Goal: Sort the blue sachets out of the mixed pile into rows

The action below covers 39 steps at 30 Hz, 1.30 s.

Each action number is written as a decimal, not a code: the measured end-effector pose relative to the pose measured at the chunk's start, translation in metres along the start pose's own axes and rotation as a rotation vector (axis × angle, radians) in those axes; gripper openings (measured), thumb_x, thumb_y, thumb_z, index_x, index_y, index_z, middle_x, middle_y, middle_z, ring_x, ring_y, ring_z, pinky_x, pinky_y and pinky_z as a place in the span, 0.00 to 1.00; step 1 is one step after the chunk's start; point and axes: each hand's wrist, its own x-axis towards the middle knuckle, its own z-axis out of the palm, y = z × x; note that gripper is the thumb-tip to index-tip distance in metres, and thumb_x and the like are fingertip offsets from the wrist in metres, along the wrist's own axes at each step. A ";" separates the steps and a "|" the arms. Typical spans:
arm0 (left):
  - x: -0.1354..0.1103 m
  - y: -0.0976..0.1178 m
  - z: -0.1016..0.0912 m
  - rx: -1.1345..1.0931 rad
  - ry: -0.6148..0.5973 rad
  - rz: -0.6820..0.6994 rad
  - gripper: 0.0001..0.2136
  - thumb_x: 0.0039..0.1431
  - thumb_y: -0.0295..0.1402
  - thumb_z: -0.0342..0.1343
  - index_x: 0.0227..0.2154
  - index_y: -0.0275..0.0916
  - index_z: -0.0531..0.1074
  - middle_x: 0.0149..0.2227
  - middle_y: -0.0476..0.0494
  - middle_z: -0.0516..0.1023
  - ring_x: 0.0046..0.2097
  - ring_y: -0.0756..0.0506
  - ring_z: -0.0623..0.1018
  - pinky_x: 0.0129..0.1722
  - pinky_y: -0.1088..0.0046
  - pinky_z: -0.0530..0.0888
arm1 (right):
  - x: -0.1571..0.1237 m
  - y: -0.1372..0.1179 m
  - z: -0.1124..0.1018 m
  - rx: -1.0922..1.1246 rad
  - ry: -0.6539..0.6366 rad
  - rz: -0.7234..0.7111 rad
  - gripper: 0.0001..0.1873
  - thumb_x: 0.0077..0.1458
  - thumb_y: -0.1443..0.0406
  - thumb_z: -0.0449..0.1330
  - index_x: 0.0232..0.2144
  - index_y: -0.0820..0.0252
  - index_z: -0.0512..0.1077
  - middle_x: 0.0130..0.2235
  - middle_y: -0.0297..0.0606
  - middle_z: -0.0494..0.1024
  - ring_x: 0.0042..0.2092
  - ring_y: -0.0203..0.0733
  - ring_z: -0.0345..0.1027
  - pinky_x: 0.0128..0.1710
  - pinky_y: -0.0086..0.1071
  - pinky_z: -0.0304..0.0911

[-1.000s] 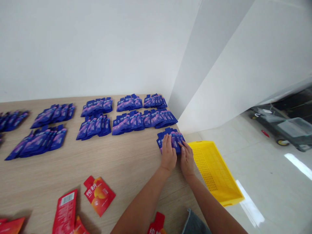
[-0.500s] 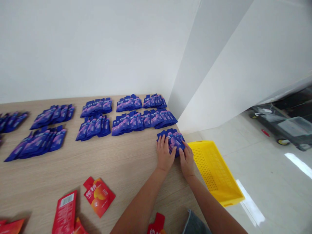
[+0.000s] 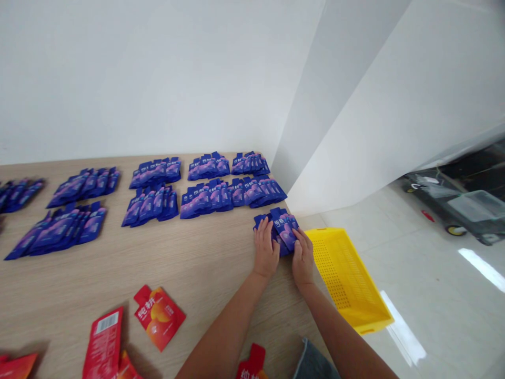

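Observation:
At the table's right end lies a small fanned pile of blue-and-purple pouches [image 3: 284, 229]. My left hand [image 3: 265, 252] covers the pile's left side, fingers laid over it and pointing away from me. On the opposite side my right hand [image 3: 303, 258] grips the pile's edge, thumb on top. Between them the two hands hold the pile against the table, and part of it is hidden beneath my fingers. Just behind, a longer fanned row of blue pouches [image 3: 262, 191] lies close to my fingertips.
More blue pouch piles [image 3: 152, 204] lie toward the wall. Red-and-orange pouches [image 3: 160, 317] are scattered on the wooden table [image 3: 197, 252] nearer me. Right of the table edge is a yellow basket [image 3: 349, 284], lower down. A dark wheeled cart [image 3: 453, 205] stands on the floor.
My thumbs have moved apart and a pouch on top of the pile now shows more of its front, standing straighter. Both hands remain at the same pile.

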 end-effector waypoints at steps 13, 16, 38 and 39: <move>-0.009 -0.003 0.000 0.099 0.109 -0.074 0.24 0.63 0.39 0.48 0.58 0.34 0.56 0.64 0.28 0.54 0.66 0.37 0.54 0.62 0.48 0.57 | -0.001 0.002 -0.001 0.041 0.072 0.030 0.22 0.63 0.61 0.42 0.53 0.59 0.67 0.56 0.48 0.67 0.58 0.46 0.58 0.60 0.53 0.51; -0.010 -0.003 0.000 0.106 0.116 -0.077 0.24 0.62 0.39 0.49 0.58 0.33 0.56 0.64 0.27 0.54 0.66 0.37 0.54 0.62 0.48 0.57 | 0.000 0.001 -0.002 0.053 0.047 0.014 0.21 0.63 0.62 0.43 0.53 0.58 0.67 0.56 0.46 0.67 0.58 0.46 0.59 0.59 0.53 0.52; -0.016 -0.017 -0.020 0.170 0.026 0.044 0.29 0.61 0.41 0.51 0.61 0.37 0.50 0.64 0.28 0.54 0.66 0.35 0.53 0.61 0.45 0.57 | 0.001 -0.003 -0.002 0.049 -0.010 0.034 0.21 0.62 0.63 0.44 0.53 0.56 0.68 0.57 0.45 0.66 0.59 0.45 0.58 0.60 0.52 0.51; -0.018 -0.018 -0.023 0.192 -0.007 0.069 0.32 0.59 0.43 0.53 0.62 0.36 0.48 0.64 0.28 0.53 0.67 0.34 0.52 0.61 0.44 0.57 | 0.001 -0.004 -0.002 0.044 -0.011 0.039 0.20 0.62 0.63 0.44 0.52 0.56 0.68 0.57 0.45 0.67 0.59 0.45 0.58 0.60 0.52 0.51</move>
